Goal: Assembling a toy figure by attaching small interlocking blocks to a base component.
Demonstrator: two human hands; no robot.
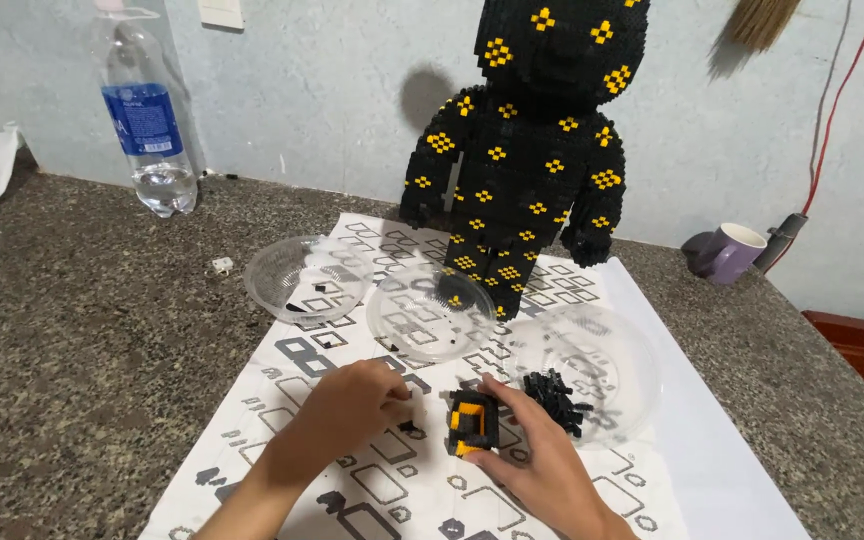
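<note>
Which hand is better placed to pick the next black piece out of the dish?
Right, probably. The right hand sits beside the clear dish holding the loose black pieces, though its grip is on the black-and-yellow block. The left hand is farther, across the block.

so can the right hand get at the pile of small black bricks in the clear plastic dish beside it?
Probably yes. The right hand holds the black-and-yellow brick block; the pile of small black bricks lies just beyond it in the open clear plastic dish, nothing between.
</note>
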